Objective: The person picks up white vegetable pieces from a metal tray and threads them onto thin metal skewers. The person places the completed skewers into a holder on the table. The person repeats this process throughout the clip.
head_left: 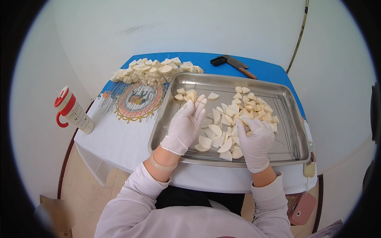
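Note:
My left hand [187,122], in a white glove, pinches a thin metal skewer [212,107] above the steel tray. A pale root-vegetable chunk [192,95] shows at its fingertips; whether it is threaded on is unclear. The skewer slants down to my right hand [256,139], also gloved, whose curled fingers hold a pale vegetable piece [243,120], partly hidden. Flat white quarter slices [215,130] lie between the hands. Beyond the right hand is a heap of yellowish wedges [253,105]. Some loose chunks [179,97] rest at the tray's left.
The steel tray [229,78] also holds bare metal skewers [287,128] along its right and near sides. Behind left, skewered pieces [154,68] are stacked on the table. A cleaver [236,63] and a black-handled tool [218,61] lie behind. A red-lidded cup [74,111] stands left.

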The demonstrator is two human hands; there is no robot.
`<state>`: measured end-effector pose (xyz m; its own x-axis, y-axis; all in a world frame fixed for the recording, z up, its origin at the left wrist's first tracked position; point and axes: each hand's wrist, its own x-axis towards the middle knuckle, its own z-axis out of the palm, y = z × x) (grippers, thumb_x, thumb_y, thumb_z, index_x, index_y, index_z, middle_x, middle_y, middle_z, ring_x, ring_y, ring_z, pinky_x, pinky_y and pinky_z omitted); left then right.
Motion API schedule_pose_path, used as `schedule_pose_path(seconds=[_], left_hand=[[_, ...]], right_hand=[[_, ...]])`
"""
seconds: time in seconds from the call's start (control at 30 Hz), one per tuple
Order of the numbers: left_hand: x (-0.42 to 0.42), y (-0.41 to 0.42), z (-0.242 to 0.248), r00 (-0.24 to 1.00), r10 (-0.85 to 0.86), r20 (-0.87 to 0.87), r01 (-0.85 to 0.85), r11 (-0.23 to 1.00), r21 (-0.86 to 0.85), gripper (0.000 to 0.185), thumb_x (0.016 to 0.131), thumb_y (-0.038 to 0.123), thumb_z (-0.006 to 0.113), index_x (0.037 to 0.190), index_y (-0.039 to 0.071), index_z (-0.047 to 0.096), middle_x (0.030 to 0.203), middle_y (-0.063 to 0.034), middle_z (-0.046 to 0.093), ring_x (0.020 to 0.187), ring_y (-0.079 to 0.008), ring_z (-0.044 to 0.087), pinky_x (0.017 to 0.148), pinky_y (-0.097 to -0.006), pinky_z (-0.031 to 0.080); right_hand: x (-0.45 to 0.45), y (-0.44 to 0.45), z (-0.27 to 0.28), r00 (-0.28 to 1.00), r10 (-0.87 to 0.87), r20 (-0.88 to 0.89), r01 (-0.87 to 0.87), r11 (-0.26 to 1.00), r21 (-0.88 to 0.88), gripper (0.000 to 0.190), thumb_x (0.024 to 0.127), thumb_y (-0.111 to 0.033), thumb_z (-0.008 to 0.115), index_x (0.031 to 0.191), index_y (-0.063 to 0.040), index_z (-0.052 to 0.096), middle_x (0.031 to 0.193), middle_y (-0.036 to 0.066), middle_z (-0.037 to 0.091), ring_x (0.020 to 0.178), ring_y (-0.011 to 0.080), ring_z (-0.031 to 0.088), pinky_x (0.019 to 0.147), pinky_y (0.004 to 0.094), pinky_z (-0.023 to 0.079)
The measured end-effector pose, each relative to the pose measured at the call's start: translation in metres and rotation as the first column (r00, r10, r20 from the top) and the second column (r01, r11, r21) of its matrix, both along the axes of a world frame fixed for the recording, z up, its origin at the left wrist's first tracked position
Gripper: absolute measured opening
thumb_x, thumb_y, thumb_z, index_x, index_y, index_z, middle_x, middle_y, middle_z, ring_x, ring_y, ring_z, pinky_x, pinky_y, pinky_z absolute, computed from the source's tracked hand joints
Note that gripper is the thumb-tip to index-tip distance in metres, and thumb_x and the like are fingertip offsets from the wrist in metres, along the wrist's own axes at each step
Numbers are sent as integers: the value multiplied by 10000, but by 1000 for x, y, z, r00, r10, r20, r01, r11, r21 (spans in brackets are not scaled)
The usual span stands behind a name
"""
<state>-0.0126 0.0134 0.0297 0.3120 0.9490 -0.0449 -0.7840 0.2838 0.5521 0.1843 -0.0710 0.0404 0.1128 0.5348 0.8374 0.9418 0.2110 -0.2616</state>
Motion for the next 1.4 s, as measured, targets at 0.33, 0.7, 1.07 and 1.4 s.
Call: schedule_pose_path(seconds=[0.33, 0.7, 1.07, 1.4], left_hand=[[0, 0, -2, 1000, 1, -20, 0, 999, 33, 385, 1098, 202, 442, 1453, 55, 440, 1470, -66, 529, 1336, -171, 539, 991, -283, 533], [1, -3, 1, 995, 22, -100, -19, 999, 33, 320, 1088, 218, 487, 1377, 82, 498, 1442, -59, 552, 1318, -159, 547, 988, -259, 496], [4, -8, 1, 966, 6, -257, 22, 994, 107, 247, 1073, 220, 530, 1277, 86, 569, 1297, -83, 649, 1164, -147, 633, 932, -273, 522], [9, -14, 11, 910, 36, -413, 22, 991, 134, 272, 1061, 237, 558, 1269, 66, 591, 1278, -99, 666, 1124, -148, 659, 899, -256, 520]], right_hand=[[1, 1, -1, 1000, 11, -8, -11, 1000, 18, 108, 778, -168, 825, 836, -108, 755, 669, 36, 626, 616, 248, 572, 593, 356, 466], [1, 0, 0, 999, 25, -26, -26, 1000, -9, 109, 775, -162, 826, 839, -108, 756, 668, 33, 626, 606, 245, 567, 593, 354, 462], [0, 1, -1, 1000, -2, 5, 2, 1000, 10, 108, 788, -189, 816, 842, -119, 754, 691, 35, 641, 620, 252, 584, 588, 359, 475], [-3, 2, -9, 999, -42, 15, 42, 998, -43, 163, 828, -217, 790, 771, -110, 680, 668, 41, 595, 615, 252, 585, 527, 375, 446]])
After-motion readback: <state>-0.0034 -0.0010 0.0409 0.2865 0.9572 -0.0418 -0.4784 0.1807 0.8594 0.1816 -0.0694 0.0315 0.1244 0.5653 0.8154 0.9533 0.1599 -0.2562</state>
